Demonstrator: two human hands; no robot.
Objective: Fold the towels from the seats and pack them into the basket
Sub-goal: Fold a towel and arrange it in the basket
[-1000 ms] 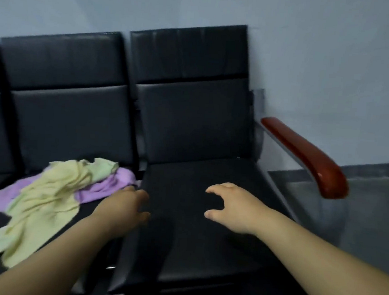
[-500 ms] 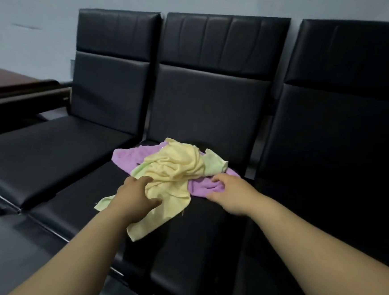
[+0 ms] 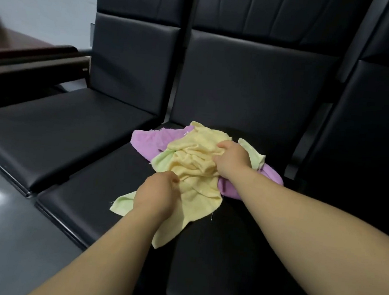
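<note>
Both hands grip the crumpled yellow towel, left hand nearer the seat front edge, right hand nearer its back.

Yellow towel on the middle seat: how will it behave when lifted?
Likely floppy: the yellow towel lies crumpled in soft folds. Probably light: its edge looks thin and frayed. May drag the purple towel along, since it overlaps it.
</note>
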